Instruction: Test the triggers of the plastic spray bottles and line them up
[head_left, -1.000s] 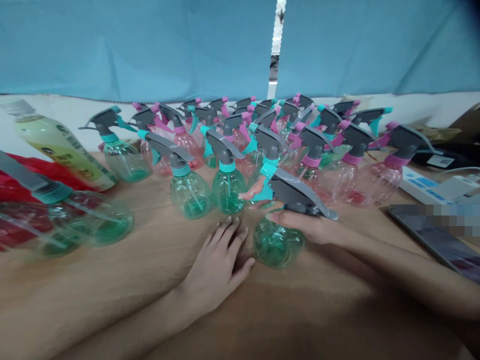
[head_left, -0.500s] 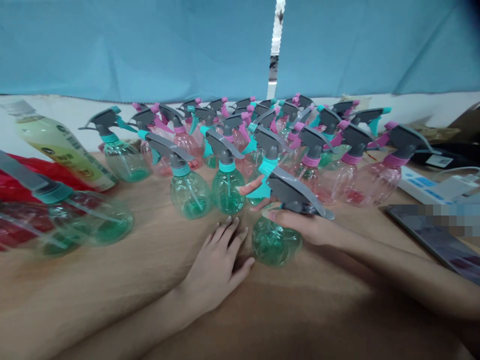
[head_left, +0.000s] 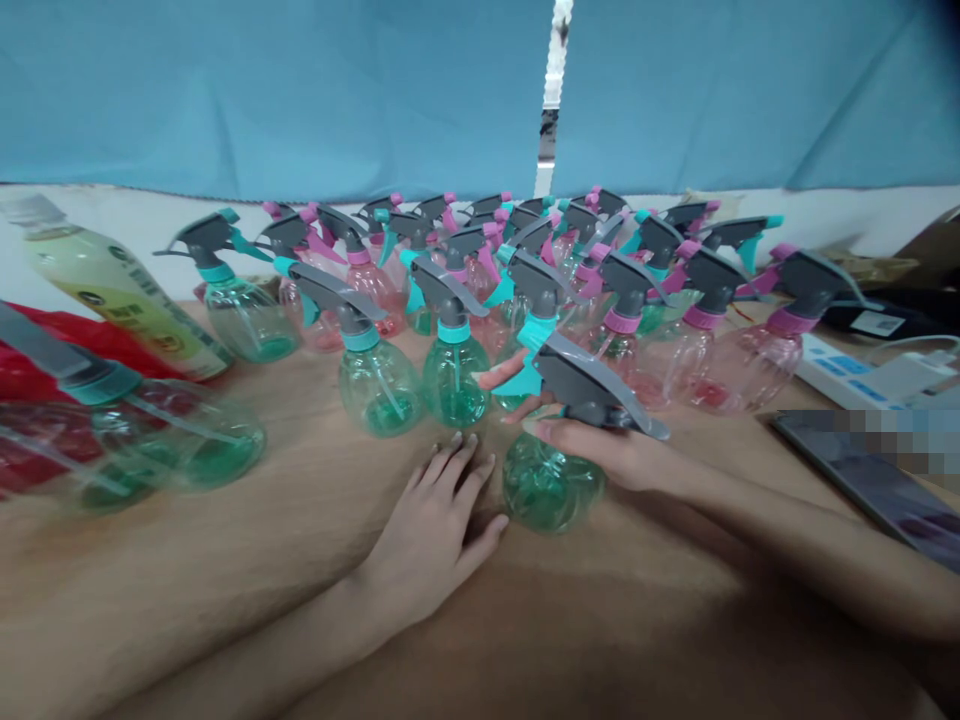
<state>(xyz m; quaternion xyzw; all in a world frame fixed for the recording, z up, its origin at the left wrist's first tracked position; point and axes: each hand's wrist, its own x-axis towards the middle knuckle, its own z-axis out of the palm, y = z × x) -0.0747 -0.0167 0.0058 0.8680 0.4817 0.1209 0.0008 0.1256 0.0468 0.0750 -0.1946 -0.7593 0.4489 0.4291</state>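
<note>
Just left of the green spray bottle [head_left: 551, 490], the left hand [head_left: 424, 540] lies palm down on the worktop [head_left: 300, 520], its fingers open and slightly spread. At the bottle's neck, the right hand [head_left: 600, 445] has its fingers closed around it, under the grey trigger head [head_left: 585, 380]. Behind the bottle stand rows of other spray bottles [head_left: 454, 385], tinted green or pink; to its right lies a dark phone [head_left: 862, 480], and beyond that a white power strip [head_left: 847, 375].

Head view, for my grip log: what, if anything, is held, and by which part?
The right hand holds a green spray bottle around the neck; the left hand, on the table, holds nothing.
</note>
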